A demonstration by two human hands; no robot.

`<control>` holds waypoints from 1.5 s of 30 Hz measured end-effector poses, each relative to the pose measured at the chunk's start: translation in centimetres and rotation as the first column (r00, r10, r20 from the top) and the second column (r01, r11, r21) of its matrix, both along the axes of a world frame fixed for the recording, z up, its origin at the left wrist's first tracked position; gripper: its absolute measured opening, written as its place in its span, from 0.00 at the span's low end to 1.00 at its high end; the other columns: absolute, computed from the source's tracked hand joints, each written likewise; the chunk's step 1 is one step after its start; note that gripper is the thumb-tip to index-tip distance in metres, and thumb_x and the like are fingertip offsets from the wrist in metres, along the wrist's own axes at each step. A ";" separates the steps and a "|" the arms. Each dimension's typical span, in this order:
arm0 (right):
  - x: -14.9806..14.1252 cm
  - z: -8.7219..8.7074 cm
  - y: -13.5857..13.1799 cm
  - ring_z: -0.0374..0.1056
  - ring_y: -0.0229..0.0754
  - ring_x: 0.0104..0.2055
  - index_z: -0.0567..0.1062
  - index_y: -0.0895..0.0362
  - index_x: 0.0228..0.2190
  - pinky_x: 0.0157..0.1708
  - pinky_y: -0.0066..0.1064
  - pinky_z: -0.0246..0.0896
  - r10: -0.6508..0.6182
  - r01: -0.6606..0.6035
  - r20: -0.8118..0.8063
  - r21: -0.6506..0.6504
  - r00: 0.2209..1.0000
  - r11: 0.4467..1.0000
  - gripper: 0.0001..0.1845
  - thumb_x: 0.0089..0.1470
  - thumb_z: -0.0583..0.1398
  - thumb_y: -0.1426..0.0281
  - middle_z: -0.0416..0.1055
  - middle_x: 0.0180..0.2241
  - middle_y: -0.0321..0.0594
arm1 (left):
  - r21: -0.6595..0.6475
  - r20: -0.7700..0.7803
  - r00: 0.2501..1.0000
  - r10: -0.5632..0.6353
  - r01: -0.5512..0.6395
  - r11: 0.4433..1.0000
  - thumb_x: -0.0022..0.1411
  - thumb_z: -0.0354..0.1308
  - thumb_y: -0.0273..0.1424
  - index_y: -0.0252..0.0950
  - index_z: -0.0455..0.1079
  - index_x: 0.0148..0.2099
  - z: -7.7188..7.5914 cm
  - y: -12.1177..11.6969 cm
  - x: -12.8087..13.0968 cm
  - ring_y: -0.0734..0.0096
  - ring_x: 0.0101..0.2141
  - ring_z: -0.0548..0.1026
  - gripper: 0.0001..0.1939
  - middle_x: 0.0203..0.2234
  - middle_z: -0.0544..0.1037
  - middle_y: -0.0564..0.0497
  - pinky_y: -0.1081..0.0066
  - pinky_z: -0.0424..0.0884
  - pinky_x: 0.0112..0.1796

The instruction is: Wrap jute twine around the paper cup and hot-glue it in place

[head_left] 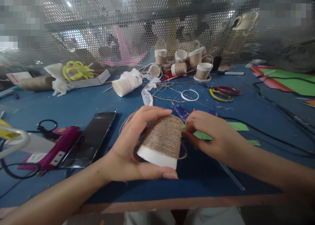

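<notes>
My left hand (130, 149) grips a paper cup (162, 138) wrapped in brown twine, thumb at its white rim and fingers over the wrapped side. The cup is tilted with its rim toward me, and a white band is left bare there. Loose twine (182, 152) curls out beside and behind it. My right hand (206, 129) is closed in a pinch close to the cup's right side; what its fingertips hold is hidden. Just beyond that hand lies a blue glue gun (180, 112), partly covered. Green paper strips (203, 135) lie beneath the right hand.
A phone (91, 141) and magenta power strip (59, 146) lie at left. Farther back are stacked paper cups (126, 85), white lace (148, 90), scissors (222, 93) and several twine-covered baskets (203, 71). A black cable (265, 131) crosses the right; a glue stick (232, 177) lies near the front edge.
</notes>
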State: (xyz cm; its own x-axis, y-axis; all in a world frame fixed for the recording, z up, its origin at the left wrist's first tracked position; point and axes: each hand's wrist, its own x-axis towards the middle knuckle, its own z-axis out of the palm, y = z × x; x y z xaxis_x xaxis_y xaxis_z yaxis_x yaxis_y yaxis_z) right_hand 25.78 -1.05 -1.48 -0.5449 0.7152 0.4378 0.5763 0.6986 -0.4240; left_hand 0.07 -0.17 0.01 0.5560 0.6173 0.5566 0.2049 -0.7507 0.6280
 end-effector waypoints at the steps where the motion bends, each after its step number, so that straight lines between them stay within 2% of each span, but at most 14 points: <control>1: 0.1 0.0 -0.1 0.66 0.42 0.37 0.67 0.54 0.33 0.41 0.38 0.61 -0.003 0.003 -0.003 -0.019 1.000 1.000 0.08 0.67 0.58 0.70 0.70 0.34 0.38 | -0.001 0.000 1.000 0.001 -0.001 1.000 0.49 0.73 0.54 0.48 0.66 0.64 0.0 0.0 0.0 0.50 0.51 0.72 0.43 0.52 0.72 0.44 0.54 0.70 0.54; 4: 0.1 0.0 -0.2 0.68 0.43 0.39 0.68 0.54 0.37 0.41 0.38 0.63 -0.014 0.013 -0.010 -0.073 1.000 0.997 0.02 0.65 0.59 0.72 0.72 0.38 0.39 | 0.005 -0.012 1.000 -0.004 0.004 1.000 0.50 0.72 0.54 0.47 0.65 0.65 -0.1 0.0 -0.1 0.49 0.52 0.71 0.44 0.53 0.72 0.43 0.53 0.71 0.54; 8: 0.2 0.0 -0.2 0.69 0.43 0.39 0.70 0.54 0.38 0.42 0.39 0.64 -0.015 0.015 0.004 -0.099 1.000 0.995 0.01 0.65 0.58 0.71 0.73 0.38 0.39 | -0.007 -0.011 1.000 -0.014 0.014 1.000 0.51 0.72 0.54 0.48 0.64 0.66 -0.1 0.0 -0.1 0.51 0.52 0.71 0.44 0.53 0.71 0.45 0.55 0.69 0.54; 15: 0.1 0.1 -0.2 0.67 0.41 0.35 0.68 0.55 0.36 0.34 0.34 0.61 -0.052 0.052 0.027 -0.003 0.998 0.999 0.03 0.65 0.57 0.73 0.71 0.36 0.37 | 0.029 -0.010 1.000 -0.017 0.017 0.999 0.53 0.72 0.53 0.45 0.64 0.65 0.1 0.1 0.0 0.53 0.51 0.72 0.42 0.52 0.72 0.44 0.59 0.70 0.52; 21: 1.0 0.1 0.6 0.67 0.43 0.34 0.69 0.54 0.34 0.32 0.35 0.59 -0.178 0.169 0.130 0.081 0.975 0.982 0.06 0.66 0.56 0.70 0.70 0.34 0.37 | 0.008 -0.003 1.000 -0.020 0.020 1.000 0.54 0.71 0.52 0.47 0.63 0.66 0.0 0.1 -0.3 0.53 0.52 0.70 0.43 0.54 0.71 0.44 0.62 0.70 0.49; 25: 1.5 -0.3 1.3 0.70 0.50 0.41 0.71 0.56 0.38 0.39 0.42 0.65 -0.221 0.204 0.204 0.101 0.954 0.974 0.09 0.62 0.52 0.76 0.72 0.39 0.43 | -0.020 0.013 0.999 -0.035 0.035 0.999 0.54 0.72 0.51 0.48 0.64 0.66 0.1 0.0 -0.3 0.56 0.52 0.70 0.42 0.54 0.70 0.47 0.63 0.68 0.51; 30: 2.5 -0.6 1.8 0.68 0.57 0.51 0.72 0.59 0.44 0.51 0.52 0.65 -0.208 0.182 0.240 0.126 0.948 0.975 0.21 0.48 0.52 0.82 0.72 0.48 0.50 | -0.027 0.023 0.999 -0.031 0.032 0.999 0.53 0.72 0.51 0.48 0.64 0.66 0.2 0.1 -0.3 0.55 0.52 0.70 0.42 0.54 0.70 0.47 0.62 0.69 0.51; 32: 3.2 -0.8 2.2 0.67 0.59 0.55 0.71 0.59 0.49 0.54 0.55 0.65 -0.200 0.171 0.297 0.121 0.934 0.978 0.27 0.46 0.53 0.82 0.72 0.54 0.51 | -0.037 0.030 0.999 -0.032 0.033 0.999 0.53 0.73 0.51 0.48 0.64 0.66 0.1 0.1 -0.2 0.55 0.52 0.70 0.42 0.53 0.70 0.47 0.63 0.70 0.50; 34: 3.9 -1.1 2.6 0.67 0.60 0.58 0.70 0.60 0.54 0.55 0.56 0.65 -0.188 0.165 0.350 0.094 0.918 0.982 0.30 0.47 0.54 0.80 0.70 0.58 0.53 | -0.034 0.038 0.999 -0.037 0.038 0.999 0.53 0.73 0.51 0.48 0.65 0.66 0.1 0.1 -0.2 0.56 0.52 0.70 0.41 0.53 0.70 0.47 0.63 0.70 0.51; 37: 4.7 -1.2 3.1 0.68 0.60 0.58 0.69 0.63 0.57 0.55 0.55 0.67 -0.169 0.157 0.376 0.063 0.911 0.986 0.31 0.50 0.55 0.76 0.72 0.58 0.55 | -0.021 0.035 0.999 -0.037 0.037 0.999 0.54 0.73 0.50 0.48 0.65 0.66 0.1 0.2 -0.2 0.56 0.52 0.70 0.41 0.53 0.71 0.47 0.63 0.70 0.50; 41: 5.0 -0.8 3.4 0.70 0.61 0.55 0.71 0.64 0.57 0.54 0.54 0.68 -0.175 0.154 0.395 0.084 0.902 0.984 0.30 0.52 0.57 0.72 0.74 0.54 0.55 | -0.007 0.020 0.999 -0.036 0.036 0.999 0.52 0.73 0.51 0.47 0.65 0.65 0.2 0.2 -0.2 0.56 0.52 0.70 0.42 0.53 0.71 0.47 0.61 0.69 0.53; 45: 5.0 -0.4 3.5 0.71 0.60 0.55 0.73 0.62 0.55 0.54 0.53 0.67 -0.152 0.138 0.433 0.064 0.888 0.988 0.26 0.54 0.58 0.70 0.74 0.55 0.53 | -0.020 -0.001 1.000 -0.021 0.021 1.000 0.54 0.72 0.51 0.48 0.64 0.66 0.2 0.1 -0.2 0.58 0.52 0.70 0.41 0.54 0.70 0.48 0.64 0.68 0.53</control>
State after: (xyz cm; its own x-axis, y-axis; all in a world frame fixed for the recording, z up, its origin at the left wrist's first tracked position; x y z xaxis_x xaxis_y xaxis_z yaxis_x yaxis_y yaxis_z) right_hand 30.83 2.48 -1.91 -0.5768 0.7912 0.2032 0.7943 0.6013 -0.0867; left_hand -0.17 -0.05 0.22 0.5700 0.6162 0.5435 0.1900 -0.7424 0.6424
